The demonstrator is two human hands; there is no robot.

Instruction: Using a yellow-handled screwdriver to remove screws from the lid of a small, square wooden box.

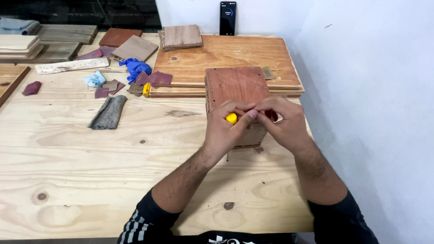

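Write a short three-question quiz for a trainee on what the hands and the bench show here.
1. True or false: the left hand holds a yellow-handled tool.
2. What do both hands work against? A) the wooden box B) the grey felt piece C) the blue glove
3. Fill in: the phone stands upright against the ____ at the back of the table.

Key:
1. True; only the yellow end shows between the fingers.
2. A; the right hand meets the left at the box's near edge.
3. wall
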